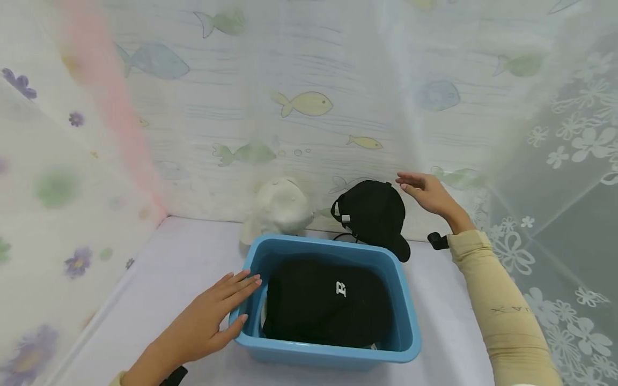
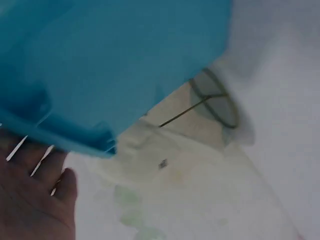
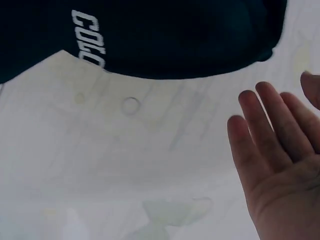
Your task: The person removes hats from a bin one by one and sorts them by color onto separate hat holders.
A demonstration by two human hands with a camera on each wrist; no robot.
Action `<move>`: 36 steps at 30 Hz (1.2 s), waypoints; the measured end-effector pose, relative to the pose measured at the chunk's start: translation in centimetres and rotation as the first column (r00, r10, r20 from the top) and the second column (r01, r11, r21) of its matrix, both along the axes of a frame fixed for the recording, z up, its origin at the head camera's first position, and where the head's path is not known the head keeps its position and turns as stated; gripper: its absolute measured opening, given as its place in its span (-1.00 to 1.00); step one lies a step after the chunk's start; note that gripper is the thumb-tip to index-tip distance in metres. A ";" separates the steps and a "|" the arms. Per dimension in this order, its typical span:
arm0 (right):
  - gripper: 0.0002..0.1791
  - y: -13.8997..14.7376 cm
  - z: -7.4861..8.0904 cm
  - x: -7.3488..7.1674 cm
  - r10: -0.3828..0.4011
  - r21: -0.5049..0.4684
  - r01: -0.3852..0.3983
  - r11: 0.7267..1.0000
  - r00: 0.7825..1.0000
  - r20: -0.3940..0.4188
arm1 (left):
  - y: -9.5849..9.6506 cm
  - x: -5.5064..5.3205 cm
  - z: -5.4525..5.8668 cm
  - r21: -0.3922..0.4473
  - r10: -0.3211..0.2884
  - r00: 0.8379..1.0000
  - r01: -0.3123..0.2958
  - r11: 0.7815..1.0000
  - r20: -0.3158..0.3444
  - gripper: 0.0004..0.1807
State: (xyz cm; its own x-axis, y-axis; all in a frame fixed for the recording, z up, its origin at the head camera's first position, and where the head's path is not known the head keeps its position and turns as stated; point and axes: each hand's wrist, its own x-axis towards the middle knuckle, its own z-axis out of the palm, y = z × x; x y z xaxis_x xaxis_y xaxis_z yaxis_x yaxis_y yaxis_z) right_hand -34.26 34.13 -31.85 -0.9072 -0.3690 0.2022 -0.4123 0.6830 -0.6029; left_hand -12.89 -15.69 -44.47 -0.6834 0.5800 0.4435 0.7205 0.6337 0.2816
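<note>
fingers of the left hand (image 1: 207,316): straight, thumb apart, at the left rim of the blue tub (image 1: 314,349); contact hard to tell.
fingers of the right hand (image 1: 432,195): straight, slightly apart, pinching nothing, beyond the tub's far right corner.
black cap (image 1: 374,209): just behind the tub's far right corner, beside the right hand.
cap handling: probably light, soft-crowned, stiffer at the brim, not fragile.
cap hold: crown top likely best; hard squeezing could dent it.
lettered black item (image 1: 309,305): inside the tub.
</note>
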 end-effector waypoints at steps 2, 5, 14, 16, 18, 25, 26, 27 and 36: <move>-0.51 -0.2 0.4 0.8 -0.024 0.016 0.025 1.000 0.997 -0.077 | 0.2 -0.4 1.1 0.019 0.008 0.999 -0.008 1.000 0.038 -0.36; -0.56 -0.6 0.4 2.3 -0.040 0.044 0.049 0.998 0.981 -0.192 | 0.9 -1.4 3.1 0.092 -0.025 0.991 0.013 0.996 0.129 -0.45; -0.62 -0.4 -3.4 6.1 -0.072 0.088 0.098 0.991 0.963 -0.258 | 4.8 -5.7 8.6 0.410 -0.239 0.868 0.045 0.911 0.435 -0.64; -0.62 0.3 -4.7 6.8 -0.093 0.096 0.119 0.988 0.965 -0.244 | 6.4 -7.1 9.4 0.468 -0.293 0.798 0.015 0.883 0.526 -0.62; -0.63 1.1 -6.1 7.4 -0.117 0.100 0.144 0.985 0.965 -0.236 | 7.9 -8.7 9.8 0.522 -0.350 0.723 -0.018 0.853 0.596 -0.60; -0.63 2.9 -11.0 7.6 -0.230 0.035 0.236 0.971 0.966 -0.122 | 12.5 -14.8 10.3 0.611 -0.422 0.504 -0.300 0.733 0.753 -0.56; -0.62 2.9 -11.5 7.5 -0.248 0.024 0.252 0.968 0.964 -0.099 | 13.1 -15.6 10.2 0.624 -0.438 0.482 -0.345 0.701 0.759 -0.56; -0.62 2.9 -12.0 7.4 -0.266 0.015 0.268 0.963 0.961 -0.079 | 13.7 -16.3 10.2 0.634 -0.450 0.470 -0.380 0.673 0.759 -0.56; -0.38 2.7 -14.5 5.0 -0.345 -0.056 0.362 0.930 0.917 0.201 | 18.3 -20.9 9.1 0.672 -0.528 0.441 -0.615 0.411 0.726 -0.54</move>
State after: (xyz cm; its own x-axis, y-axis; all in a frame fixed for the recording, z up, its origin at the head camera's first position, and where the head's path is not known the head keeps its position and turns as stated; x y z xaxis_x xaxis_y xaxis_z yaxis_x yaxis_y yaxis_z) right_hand -29.22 36.87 -46.30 -0.9993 -0.0056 0.0362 -0.0297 0.7028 -0.7107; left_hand -33.76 2.58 -35.36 -0.9478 0.2697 -0.1700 -0.2566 -0.3287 0.9089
